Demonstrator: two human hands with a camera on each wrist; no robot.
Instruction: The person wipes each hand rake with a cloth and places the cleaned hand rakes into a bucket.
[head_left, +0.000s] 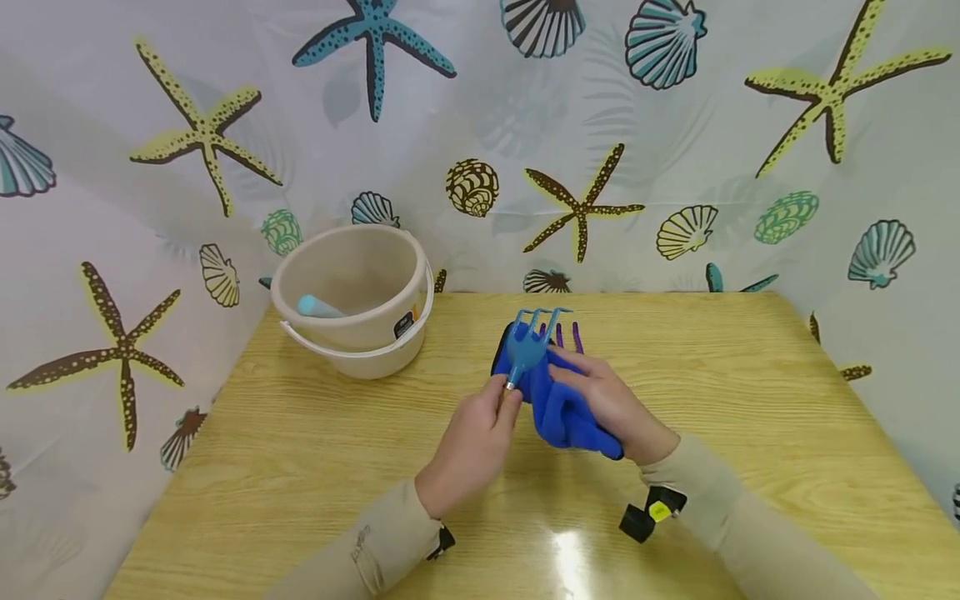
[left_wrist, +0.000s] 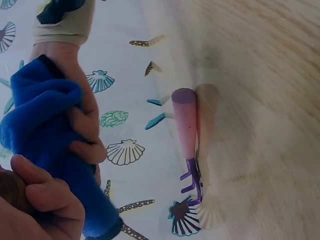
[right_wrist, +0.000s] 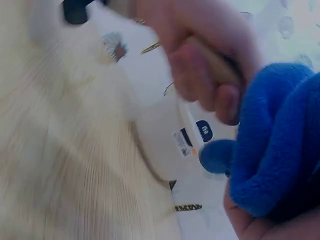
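Note:
My left hand (head_left: 472, 442) grips the wooden handle (right_wrist: 214, 65) of a small blue hand rake (head_left: 527, 350), just below its metal collar. The rake's three bent tines point away from me, raised over the table. My right hand (head_left: 611, 408) holds a bunched blue cloth (head_left: 562, 421), which lies behind and against the rake head. Part of the cloth hangs down in folds towards me. In the left wrist view, fingers of the right hand (left_wrist: 87, 120) curl round the cloth's side. Beyond the cloth lies a purple hand rake with a pink handle (left_wrist: 185, 122).
At the back left of the wooden table (head_left: 315, 492) stands a beige bucket (head_left: 375, 333) with its handle lowered to the front. A light-blue rounded object (head_left: 318, 307) shows inside it. A curtain (head_left: 480, 100) printed with shells and starfish hangs behind and at both sides.

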